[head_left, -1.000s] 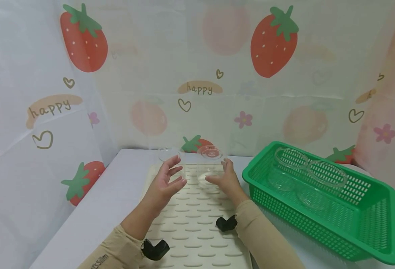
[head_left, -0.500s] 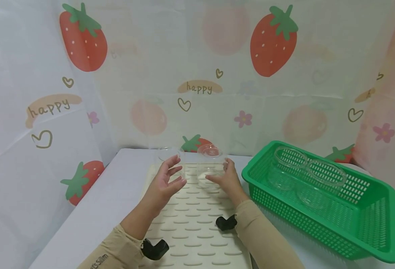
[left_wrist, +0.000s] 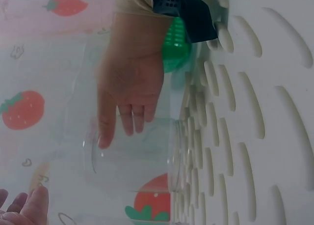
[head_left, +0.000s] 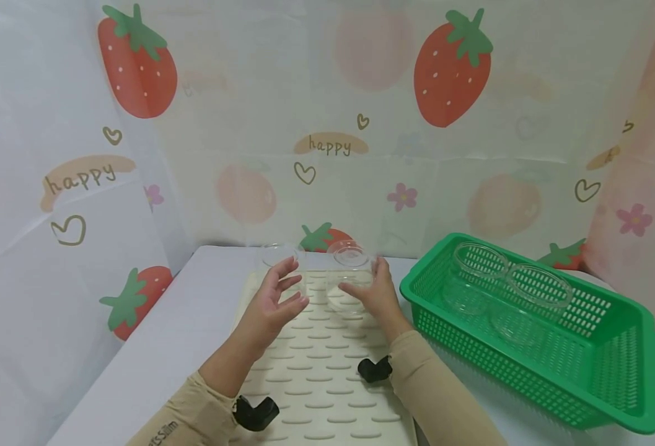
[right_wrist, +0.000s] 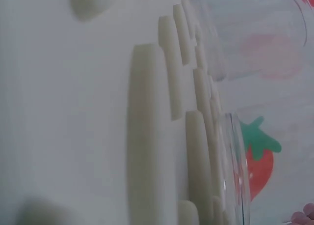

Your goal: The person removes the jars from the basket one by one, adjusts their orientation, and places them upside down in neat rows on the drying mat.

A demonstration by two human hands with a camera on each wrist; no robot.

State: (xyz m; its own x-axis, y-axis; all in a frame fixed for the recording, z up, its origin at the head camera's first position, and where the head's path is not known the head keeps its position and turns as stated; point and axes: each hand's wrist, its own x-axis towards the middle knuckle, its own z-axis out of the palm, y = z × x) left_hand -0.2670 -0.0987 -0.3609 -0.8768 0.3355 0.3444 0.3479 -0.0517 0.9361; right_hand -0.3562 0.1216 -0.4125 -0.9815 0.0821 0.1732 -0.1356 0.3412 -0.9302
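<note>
Two clear jars stand at the far end of the cream ribbed mat [head_left: 316,371]. My left hand [head_left: 268,310] hovers in front of the left jar [head_left: 276,253], its fingers spread and nothing between them. Beside the right jar [head_left: 349,279] is my right hand [head_left: 382,297]. Its thumb reaches across the jar's near side, and its extended fingers lie at the right side. In the left wrist view, those fingertips show partly through the clear wall of the jar; whether they press on it I cannot tell. The right wrist view catches only some fingertips [right_wrist: 301,217] at its corner.
A green plastic basket [head_left: 500,378] sits to the right, close to my right forearm. Inside it stand two more clear jars [head_left: 528,310], tilted slightly in view. White cloth covers the table [head_left: 154,359], and a strawberry-printed curtain [head_left: 333,93] hangs behind.
My right hand has shifted slightly: its thumb now reaches a little higher and farther left over the right jar. The left hand and the jars have hardly moved.
</note>
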